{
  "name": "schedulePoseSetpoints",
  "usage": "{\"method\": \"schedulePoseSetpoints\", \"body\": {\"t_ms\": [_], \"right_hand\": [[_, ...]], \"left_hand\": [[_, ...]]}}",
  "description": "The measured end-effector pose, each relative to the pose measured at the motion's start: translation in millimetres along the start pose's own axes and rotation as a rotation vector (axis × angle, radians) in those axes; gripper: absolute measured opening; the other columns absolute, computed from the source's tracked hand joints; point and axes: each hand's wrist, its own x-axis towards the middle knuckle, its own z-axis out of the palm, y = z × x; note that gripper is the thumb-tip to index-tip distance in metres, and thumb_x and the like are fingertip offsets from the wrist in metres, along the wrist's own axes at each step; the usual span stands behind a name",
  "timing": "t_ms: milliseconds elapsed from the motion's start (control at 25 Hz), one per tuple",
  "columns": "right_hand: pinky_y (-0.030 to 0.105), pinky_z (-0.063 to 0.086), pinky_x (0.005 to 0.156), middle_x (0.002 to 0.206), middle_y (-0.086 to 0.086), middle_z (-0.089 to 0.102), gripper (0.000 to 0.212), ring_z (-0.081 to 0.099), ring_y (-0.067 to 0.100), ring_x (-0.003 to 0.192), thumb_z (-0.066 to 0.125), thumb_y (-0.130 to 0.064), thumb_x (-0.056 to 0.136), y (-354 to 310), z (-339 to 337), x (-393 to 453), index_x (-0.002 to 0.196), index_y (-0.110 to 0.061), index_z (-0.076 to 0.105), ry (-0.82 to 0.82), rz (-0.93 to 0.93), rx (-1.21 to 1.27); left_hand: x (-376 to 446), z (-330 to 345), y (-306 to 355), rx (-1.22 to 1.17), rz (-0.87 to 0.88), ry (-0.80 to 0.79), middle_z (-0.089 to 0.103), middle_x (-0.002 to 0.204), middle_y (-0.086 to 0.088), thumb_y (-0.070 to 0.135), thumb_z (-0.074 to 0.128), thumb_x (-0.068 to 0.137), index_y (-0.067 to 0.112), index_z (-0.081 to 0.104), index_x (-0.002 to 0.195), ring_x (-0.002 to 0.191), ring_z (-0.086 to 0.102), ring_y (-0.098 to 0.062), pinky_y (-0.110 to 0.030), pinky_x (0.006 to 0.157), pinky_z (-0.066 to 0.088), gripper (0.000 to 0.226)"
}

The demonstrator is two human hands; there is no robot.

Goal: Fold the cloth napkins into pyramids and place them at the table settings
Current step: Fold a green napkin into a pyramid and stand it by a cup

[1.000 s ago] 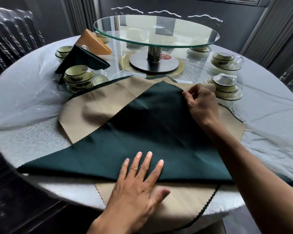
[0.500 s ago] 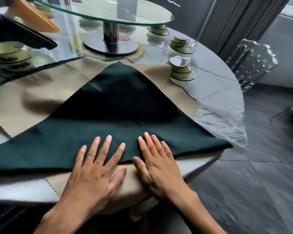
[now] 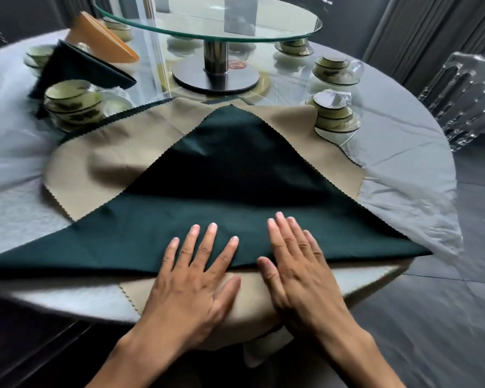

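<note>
Nearest me, my left hand [image 3: 196,278] and right hand [image 3: 297,264] lie flat side by side, fingers straight and spread, pressing on the long folded edge of the green napkin [image 3: 221,197]; neither grips anything. That napkin is a wide triangle, its long edge along the near rim of the table [image 3: 403,152], its apex pointing away toward the glass turntable [image 3: 207,21]. It lies on a tan napkin [image 3: 118,158] spread flat beneath it. I judge this to be the first fold being smoothed and creased. Next, I think, each side corner must be brought up to the apex, so my hands should slide outward to the tips without dragging the tan cloth. Farther off at the left, a folded green napkin [image 3: 76,68] and an orange napkin [image 3: 101,37] already stand by stacked bowls [image 3: 70,102]; more bowls [image 3: 333,113] wait on the right
</note>
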Motion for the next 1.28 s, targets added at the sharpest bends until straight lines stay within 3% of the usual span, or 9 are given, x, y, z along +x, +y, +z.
{"method": "schedulePoseSetpoints", "body": {"t_ms": [120, 280, 440, 520, 640, 840, 1080, 1160, 1280], "right_hand": [[0.040, 0.023, 0.110, 0.151, 0.009, 0.044, 0.071, 0.039, 0.023, 0.141, 0.006, -0.050, 0.104, -33, 22, 10, 0.144, -0.008, 0.047, -0.032, -0.098, -0.027], [0.040, 0.022, 0.111, 0.151, 0.009, 0.043, 0.072, 0.031, 0.019, 0.142, 0.008, -0.053, 0.103, -22, 30, 6, 0.144, -0.008, 0.047, -0.029, -0.114, -0.097], [0.039, 0.018, 0.115, 0.153, 0.010, 0.040, 0.075, 0.027, 0.018, 0.142, 0.010, -0.056, 0.101, -25, 31, 6, 0.144, -0.006, 0.045, -0.027, -0.116, -0.078], [0.037, 0.015, 0.116, 0.152, 0.010, 0.040, 0.077, 0.028, 0.018, 0.141, 0.011, -0.058, 0.101, -27, 28, 6, 0.144, -0.005, 0.046, -0.033, -0.109, -0.058], [0.036, 0.012, 0.116, 0.152, 0.010, 0.041, 0.078, 0.029, 0.019, 0.141, 0.011, -0.059, 0.100, -27, 26, 5, 0.144, -0.005, 0.046, -0.055, -0.117, -0.048], [0.036, 0.012, 0.116, 0.152, 0.010, 0.041, 0.077, 0.029, 0.019, 0.141, 0.012, -0.059, 0.100, -27, 25, 5, 0.144, -0.005, 0.046, -0.063, -0.123, -0.041], [0.035, 0.013, 0.115, 0.151, 0.009, 0.043, 0.079, 0.031, 0.019, 0.140, 0.014, -0.062, 0.098, -25, 29, 6, 0.143, -0.007, 0.048, -0.011, -0.121, 0.020], [0.038, 0.017, 0.114, 0.146, 0.009, 0.049, 0.080, 0.037, 0.022, 0.136, 0.016, -0.065, 0.096, -27, 29, 6, 0.139, -0.009, 0.053, 0.051, -0.111, 0.037], [0.050, 0.030, 0.105, 0.125, 0.005, 0.066, 0.063, 0.059, 0.030, 0.115, 0.042, -0.059, 0.087, -52, 20, 11, 0.124, -0.013, 0.064, 0.222, -0.145, 0.027]], "left_hand": [[-1, -5, 1, -0.008, 0.005, -0.003, 0.038, 0.156, -0.007, 0.052, 0.034, 0.093, 0.032, 0.037, 0.151, 0.144, 0.035, -0.030, -0.048, 0.110, 0.021, 0.061], [-1, -9, 3, -0.046, 0.017, -0.049, 0.035, 0.157, -0.009, 0.055, 0.034, 0.093, 0.029, 0.039, 0.150, 0.145, 0.032, -0.030, -0.047, 0.110, 0.019, 0.063], [-25, -19, -69, -0.068, -0.141, -0.099, -0.022, 0.162, 0.005, 0.080, -0.006, 0.082, 0.043, -0.014, 0.152, 0.148, -0.023, -0.011, -0.033, 0.118, -0.014, 0.079], [-53, -26, -136, -0.055, -0.275, -0.116, -0.031, 0.156, 0.014, 0.086, -0.016, 0.071, 0.048, -0.023, 0.144, 0.142, -0.032, -0.003, -0.029, 0.117, -0.019, 0.083], [-88, -38, -212, -0.201, -0.280, -0.122, -0.008, 0.162, 0.017, 0.084, 0.011, 0.083, 0.052, 0.006, 0.149, 0.147, -0.013, 0.003, -0.031, 0.123, -0.004, 0.073], [-85, -47, -238, -0.385, -0.191, 0.130, 0.056, 0.141, 0.007, 0.035, 0.049, 0.082, 0.028, 0.063, 0.129, 0.133, 0.049, -0.010, -0.025, 0.115, 0.030, 0.050], [-71, -56, -250, -0.911, -0.301, 0.284, 0.075, 0.109, -0.005, 0.000, 0.074, 0.072, 0.006, 0.074, 0.098, 0.105, 0.068, -0.009, -0.019, 0.097, 0.049, 0.027], [-65, -65, -250, -1.115, -0.324, 0.356, 0.072, 0.110, -0.018, 0.013, 0.080, 0.074, -0.004, 0.069, 0.100, 0.102, 0.069, -0.009, -0.019, 0.094, 0.051, 0.033], [-51, -83, -244, -1.250, -0.285, 0.430, 0.075, 0.108, -0.006, 0.044, 0.086, 0.063, -0.002, 0.067, 0.099, 0.106, 0.068, -0.015, -0.020, 0.089, 0.052, 0.063]]}}
